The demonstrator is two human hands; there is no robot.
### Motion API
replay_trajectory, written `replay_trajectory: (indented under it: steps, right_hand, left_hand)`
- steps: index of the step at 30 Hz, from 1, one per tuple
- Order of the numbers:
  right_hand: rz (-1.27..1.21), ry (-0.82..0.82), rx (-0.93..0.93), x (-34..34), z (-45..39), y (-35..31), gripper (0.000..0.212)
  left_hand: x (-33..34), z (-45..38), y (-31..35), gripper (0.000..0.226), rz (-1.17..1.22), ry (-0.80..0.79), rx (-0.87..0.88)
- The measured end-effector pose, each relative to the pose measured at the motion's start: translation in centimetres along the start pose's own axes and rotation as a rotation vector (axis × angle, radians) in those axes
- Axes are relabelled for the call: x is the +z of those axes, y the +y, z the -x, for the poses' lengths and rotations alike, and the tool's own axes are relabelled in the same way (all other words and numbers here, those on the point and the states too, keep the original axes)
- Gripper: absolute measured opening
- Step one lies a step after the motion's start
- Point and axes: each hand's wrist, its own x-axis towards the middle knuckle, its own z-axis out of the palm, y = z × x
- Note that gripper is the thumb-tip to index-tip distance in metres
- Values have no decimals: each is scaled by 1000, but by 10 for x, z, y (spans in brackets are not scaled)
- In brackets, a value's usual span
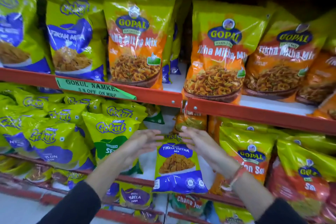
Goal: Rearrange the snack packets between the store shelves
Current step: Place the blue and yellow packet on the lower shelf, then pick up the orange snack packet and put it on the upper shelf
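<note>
Green-and-blue plastic Tikha Mitha Mix packet point(179, 163) stands upright in middle-shelf gap between both hands. Left hand point(143, 143), right hand point(201, 145): grip open, flanking packet top. Step: placing or collecting, cannot tell. Next: check seating.

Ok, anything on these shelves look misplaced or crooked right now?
Yes. The Gokul Tikha Mitha Mix packet on the middle shelf stands alone in a gap between both open hands, beside Gopal packets. Its matching Gokul packets are on the upper shelf. The green offer label also sits tilted.
</note>
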Motion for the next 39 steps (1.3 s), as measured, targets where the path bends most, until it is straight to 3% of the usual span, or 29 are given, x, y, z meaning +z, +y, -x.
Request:
replay_trajectory:
  steps: [3,5,10,13,15,18,19,25,29,33,37,39]
  right_hand:
    - [-25,-42,-229,6,13,-54,11]
    - [-35,-4,-375,9,11,-83,13]
    - [-60,68,-566,21,-7,-135,43]
    - [26,111,-592,38,-33,-153,66]
    - [75,109,-597,48,-49,-158,79]
    - [96,63,-568,57,-60,-163,62]
    - [99,44,-577,58,-65,-161,66]
    - [51,13,-637,53,-60,-150,104]
    - [20,76,-698,43,-29,-145,66]
    - [-33,131,-719,33,20,-143,44]
    - [-215,278,-722,26,50,-123,94]
    - [-301,369,-678,24,62,-112,103]
  left_hand:
    - [-13,31,50,26,63,-24,196]
    - [-24,41,79,25,107,47,338]
    - [-58,33,128,19,274,537,722]
    - [-72,17,147,33,192,692,756]
    - [-79,0,155,47,90,678,676]
    - [-83,-14,164,53,-68,597,569]
    - [-81,-15,166,53,-89,571,554]
    - [-65,7,163,22,-54,527,759]
    - [-55,31,161,22,-52,467,883]
    - [-40,64,157,35,-18,358,939]
    - [-11,93,148,37,20,315,920]
    - [6,101,140,25,22,296,884]
